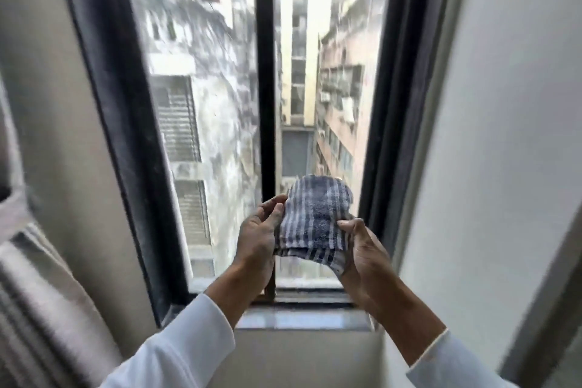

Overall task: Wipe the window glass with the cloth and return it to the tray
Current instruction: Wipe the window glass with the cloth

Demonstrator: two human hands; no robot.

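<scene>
A folded blue cloth with white stripes is held up in front of the lower part of the window glass. My left hand grips its left edge, thumb on top. My right hand pinches its right side and supports it from below. The cloth's top flops over towards me. The glass has two panes split by a dark vertical bar; the left pane looks streaked and grimy. No tray is in view.
A dark window frame surrounds the glass, with a grey sill below my wrists. A pale striped curtain hangs at the left. A white wall closes in on the right.
</scene>
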